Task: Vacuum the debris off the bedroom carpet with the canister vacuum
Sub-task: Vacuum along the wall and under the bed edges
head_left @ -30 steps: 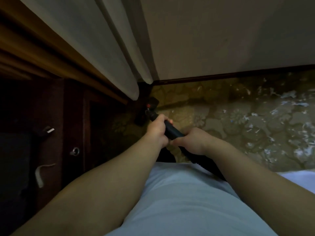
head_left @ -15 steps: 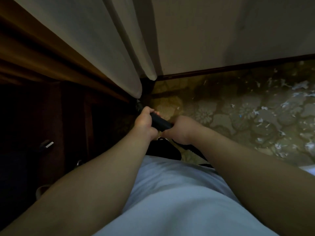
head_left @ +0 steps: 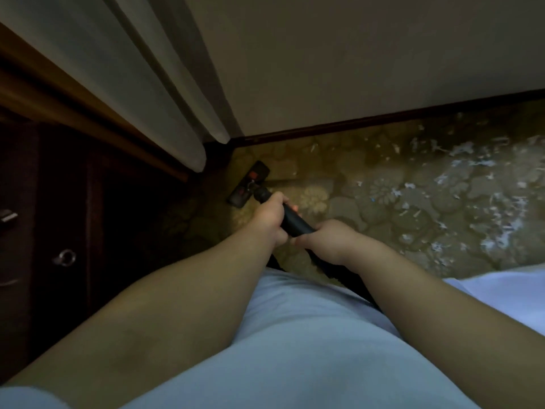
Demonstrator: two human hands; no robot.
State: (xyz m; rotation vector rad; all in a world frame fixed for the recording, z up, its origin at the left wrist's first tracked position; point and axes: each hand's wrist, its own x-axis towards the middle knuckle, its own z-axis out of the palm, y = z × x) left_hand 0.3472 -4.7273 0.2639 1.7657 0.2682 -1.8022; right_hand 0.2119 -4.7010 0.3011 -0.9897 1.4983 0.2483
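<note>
Hands: you are gripping the vacuum wand [head_left: 295,222], left hand [head_left: 269,215] and right hand [head_left: 330,240] both closed around it | Floor head [head_left: 249,184]: sitting at centre-left near the curtain [head_left: 165,113] | Progress: carpet [head_left: 368,160] beside it looking clean; white debris [head_left: 477,202] lying thick at right, most work remaining.

A home bedroom is suggested by a floral carpet [head_left: 368,184] strewn with pale debris [head_left: 501,208], a pale curtain [head_left: 132,84], a dark baseboard [head_left: 383,122], and a wooden drawer unit [head_left: 59,231].
</note>
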